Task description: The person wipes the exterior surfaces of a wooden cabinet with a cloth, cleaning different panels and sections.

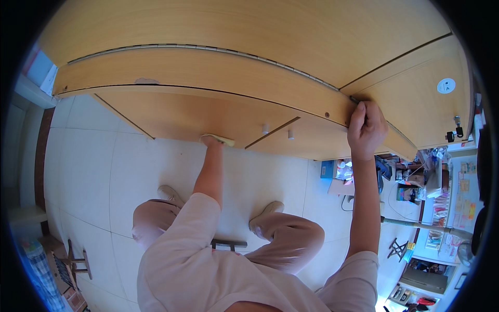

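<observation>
My left hand (211,140) presses a pale yellow cloth (224,139) to the lower edge of a light wooden cabinet door (167,113). Part of that hand is hidden by the cloth and the door edge. Farther right and higher, my right hand (367,124) rests with curled fingers on the cabinet's wooden ledge (241,78), by the end of a long metal hinge (195,47). What lies inside its fingers is hidden. Two small white knobs (265,128) sit on the lower doors between my hands. The ledge has a chipped patch left of centre.
Below me a low stool (229,244) stands between my legs on the tiled floor (136,167). Keys hang at a lock (456,132) on the right door. A blue box (328,169) and clutter are at the right; a folding stool (397,248) stands beyond. Another stool (80,261) is lower left.
</observation>
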A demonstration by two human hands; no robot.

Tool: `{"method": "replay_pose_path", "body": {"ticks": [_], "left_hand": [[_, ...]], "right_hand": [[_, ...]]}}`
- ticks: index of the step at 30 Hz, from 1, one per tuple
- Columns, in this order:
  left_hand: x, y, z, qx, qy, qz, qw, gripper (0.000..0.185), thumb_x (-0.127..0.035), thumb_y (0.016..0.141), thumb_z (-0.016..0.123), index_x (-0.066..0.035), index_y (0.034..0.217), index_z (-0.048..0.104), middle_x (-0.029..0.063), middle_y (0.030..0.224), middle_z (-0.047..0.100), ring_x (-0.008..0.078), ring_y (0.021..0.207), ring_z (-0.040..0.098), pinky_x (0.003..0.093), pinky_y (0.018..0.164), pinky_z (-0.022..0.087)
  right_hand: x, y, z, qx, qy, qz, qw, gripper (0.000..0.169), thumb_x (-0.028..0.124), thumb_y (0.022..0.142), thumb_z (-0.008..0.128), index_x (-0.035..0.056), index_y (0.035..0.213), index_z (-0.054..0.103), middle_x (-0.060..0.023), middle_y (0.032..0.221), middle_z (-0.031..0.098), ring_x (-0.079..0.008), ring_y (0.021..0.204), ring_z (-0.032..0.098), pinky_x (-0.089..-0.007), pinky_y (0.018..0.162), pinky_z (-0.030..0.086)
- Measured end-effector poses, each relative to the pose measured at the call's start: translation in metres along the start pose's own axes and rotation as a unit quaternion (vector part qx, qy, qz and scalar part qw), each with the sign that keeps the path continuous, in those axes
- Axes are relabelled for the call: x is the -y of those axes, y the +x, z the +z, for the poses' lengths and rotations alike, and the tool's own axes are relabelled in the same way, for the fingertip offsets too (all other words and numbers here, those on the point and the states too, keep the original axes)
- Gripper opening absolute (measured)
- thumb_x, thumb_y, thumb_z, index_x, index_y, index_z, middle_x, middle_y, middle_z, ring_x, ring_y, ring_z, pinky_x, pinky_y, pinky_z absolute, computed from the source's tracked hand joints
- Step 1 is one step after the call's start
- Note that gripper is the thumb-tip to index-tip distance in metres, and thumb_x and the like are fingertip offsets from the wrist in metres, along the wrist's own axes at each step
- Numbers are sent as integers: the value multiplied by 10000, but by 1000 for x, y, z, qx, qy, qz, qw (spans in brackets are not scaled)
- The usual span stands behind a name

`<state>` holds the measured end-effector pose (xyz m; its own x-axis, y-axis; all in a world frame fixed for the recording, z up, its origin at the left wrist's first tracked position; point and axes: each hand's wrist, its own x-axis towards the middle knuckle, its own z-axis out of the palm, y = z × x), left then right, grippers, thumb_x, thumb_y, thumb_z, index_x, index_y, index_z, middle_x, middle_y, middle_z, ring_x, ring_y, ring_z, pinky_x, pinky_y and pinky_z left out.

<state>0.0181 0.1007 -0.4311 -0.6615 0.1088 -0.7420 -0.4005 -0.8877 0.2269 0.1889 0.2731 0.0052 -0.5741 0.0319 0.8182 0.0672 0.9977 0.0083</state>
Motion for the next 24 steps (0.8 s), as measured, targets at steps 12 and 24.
{"method": "replay_pose_path", "body": {"ticks": [12, 24], "left_hand": [[-2, -185, 131, 65, 326, 620, 710, 474, -236, 936, 424, -30, 1361, 385, 304, 1484, 194, 404, 1377, 233, 450, 1144, 173], [-70, -218, 150, 497, 525, 690, -29, 381, -151, 832, 565, -196, 1209, 592, -66, 1351, 508, 179, 1244, 458, 362, 1057, 329]], "right_hand": [[1, 4, 1, -24, -23, -8, 999, 222, 137, 837, 596, 84, 650, 490, -71, 588, 517, -256, 533, 537, -365, 470, 419], [-5, 1, 5, -57, -57, -18, 997, 188, 161, 797, 617, 109, 652, 509, -44, 596, 563, -226, 533, 572, -350, 472, 460]]}}
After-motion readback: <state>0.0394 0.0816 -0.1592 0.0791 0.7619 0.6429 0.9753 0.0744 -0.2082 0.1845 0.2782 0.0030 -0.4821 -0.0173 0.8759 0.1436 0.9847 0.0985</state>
